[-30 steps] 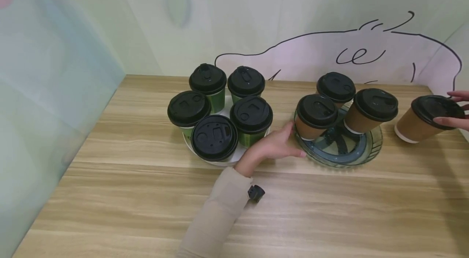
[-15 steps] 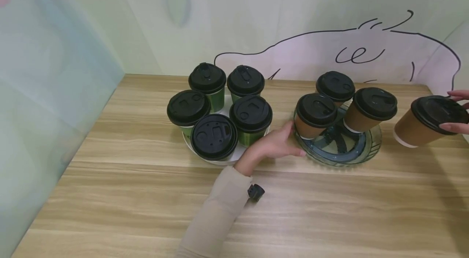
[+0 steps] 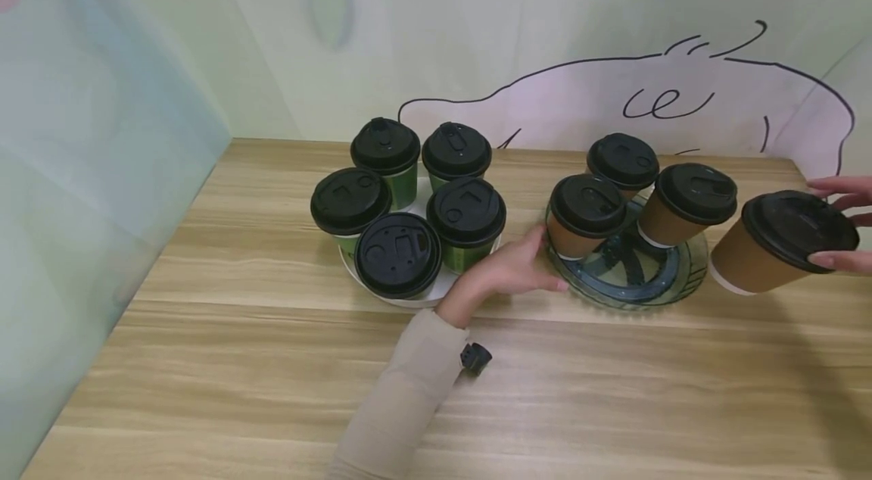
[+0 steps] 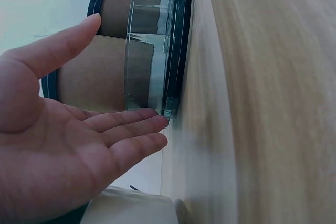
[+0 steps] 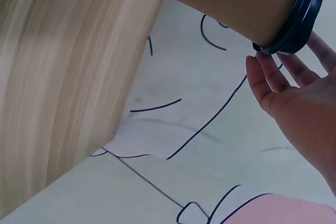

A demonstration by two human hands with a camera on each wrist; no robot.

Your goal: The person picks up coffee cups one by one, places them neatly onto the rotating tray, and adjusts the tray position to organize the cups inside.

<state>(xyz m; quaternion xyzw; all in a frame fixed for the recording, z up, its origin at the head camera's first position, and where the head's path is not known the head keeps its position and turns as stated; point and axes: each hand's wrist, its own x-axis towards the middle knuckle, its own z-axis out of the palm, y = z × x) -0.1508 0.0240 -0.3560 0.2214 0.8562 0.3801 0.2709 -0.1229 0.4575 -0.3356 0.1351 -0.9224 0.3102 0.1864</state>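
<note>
My right hand [image 5: 307, 106] grips a brown paper coffee cup [image 3: 756, 257] by its black lid [image 3: 797, 230], fingertips and thumb on the lid's edge. The cup is tilted and held above the table, right of a round clear glass dish [image 3: 698, 268]. Three similar brown lidded cups stand in the dish: one front left [image 3: 579, 238], one at the back [image 3: 623, 162], one on the right [image 3: 671, 219]. Against the dish's left side rests my left hand [image 3: 511, 268], its fingers extended and thumb apart. In the left wrist view its fingertips [image 4: 157, 123] touch the glass rim.
Left of my left forearm, several green cups with black lids, such as the front one [image 3: 398, 257], stand close together on a white plate [image 3: 446, 287]. The wooden table [image 3: 272, 389] meets a wall [image 3: 436, 26] with line drawings behind.
My right hand has moved the brown cup leftward and toward me, closer to the glass dish, and the cup appears larger. The left hand and the other cups have stayed in place.
</note>
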